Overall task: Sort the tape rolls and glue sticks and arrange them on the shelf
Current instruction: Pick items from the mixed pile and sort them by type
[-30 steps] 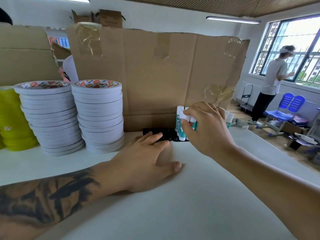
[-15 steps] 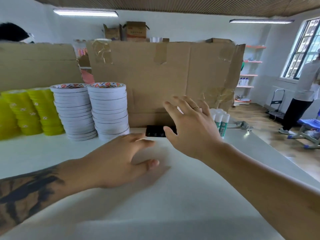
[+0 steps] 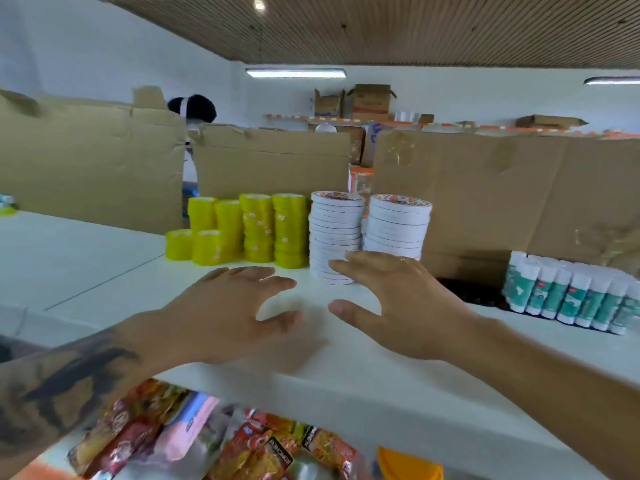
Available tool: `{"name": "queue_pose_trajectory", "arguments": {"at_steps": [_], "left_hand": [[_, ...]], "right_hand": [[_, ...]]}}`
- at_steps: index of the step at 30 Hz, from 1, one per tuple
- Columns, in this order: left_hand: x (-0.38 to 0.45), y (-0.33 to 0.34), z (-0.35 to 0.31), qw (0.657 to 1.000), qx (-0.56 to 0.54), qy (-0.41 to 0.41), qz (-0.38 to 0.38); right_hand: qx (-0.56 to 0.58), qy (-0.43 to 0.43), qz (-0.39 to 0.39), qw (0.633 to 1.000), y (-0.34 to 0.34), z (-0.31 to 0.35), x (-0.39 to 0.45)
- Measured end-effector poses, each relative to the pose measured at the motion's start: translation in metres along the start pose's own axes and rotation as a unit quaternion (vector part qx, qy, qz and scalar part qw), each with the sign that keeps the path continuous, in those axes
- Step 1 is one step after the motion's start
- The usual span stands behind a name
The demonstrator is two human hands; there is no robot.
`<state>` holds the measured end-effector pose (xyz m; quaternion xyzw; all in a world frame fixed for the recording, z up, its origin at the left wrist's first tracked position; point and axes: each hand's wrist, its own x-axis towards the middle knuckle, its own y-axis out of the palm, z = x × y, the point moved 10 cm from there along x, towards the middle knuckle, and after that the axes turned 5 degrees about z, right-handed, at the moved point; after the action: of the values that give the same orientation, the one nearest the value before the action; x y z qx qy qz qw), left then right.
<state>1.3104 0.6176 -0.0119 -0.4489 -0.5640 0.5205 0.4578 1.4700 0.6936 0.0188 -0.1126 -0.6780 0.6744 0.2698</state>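
- Nearest to me, below the shelf [image 3: 346, 393] edge, lie snack packets [image 3: 242, 441] in red, orange and pink wrappers, with an orange item [image 3: 408, 464] just beside them on the right.
- My left hand [image 3: 221, 313] hovers palm down over the white shelf surface, fingers spread and straight, holding nothing.
- My right hand [image 3: 401, 306] does the same just beside it, fingers apart and empty; the thumbs point toward each other with a gap between them.
- My right fingertips partly cover the base of the white tape rolls [image 3: 367, 230], which stand in two stacks side by side.
- Left of these stand the yellow tape rolls [image 3: 256, 230] in several stacks, the shorter ones in front.
- At the right, the glue sticks [image 3: 568, 292] stand upright in a tight group, white caps up, next to a dark object [image 3: 474, 289] at the foot of the cardboard.
- Cardboard panels [image 3: 485, 188] rise behind all the stock and block the view beyond; only another person's dark hair [image 3: 194, 107] and some boxes [image 3: 367, 100] on a far wall shelf show above them.
- Compared with a second ago, my right hand has let go of the glue sticks and moved left, and my left hand has lifted off the surface.
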Motion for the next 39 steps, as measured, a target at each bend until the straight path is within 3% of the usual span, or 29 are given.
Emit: {"name": "queue_pose_trajectory", "arguments": {"at_steps": [15,22,33,39], "left_hand": [[-0.112,-0.026,0.381,0.977,-0.087,-0.191,-0.044],[-0.148,-0.023,0.477,0.971,-0.099,-0.21,-0.046],[-0.166,-0.03,0.609,0.958,-0.116,-0.243,-0.094],[-0.123,-0.036,0.698,0.963,-0.076,-0.255,-0.036]], "right_hand": [[0.039,-0.12,0.054,0.991,0.084,0.287,0.21],[0.04,-0.155,0.079,0.984,0.109,0.383,0.276],[0.039,-0.169,0.105,0.979,0.135,0.469,0.392],[0.03,-0.17,0.112,0.979,0.155,0.495,0.461]]}}
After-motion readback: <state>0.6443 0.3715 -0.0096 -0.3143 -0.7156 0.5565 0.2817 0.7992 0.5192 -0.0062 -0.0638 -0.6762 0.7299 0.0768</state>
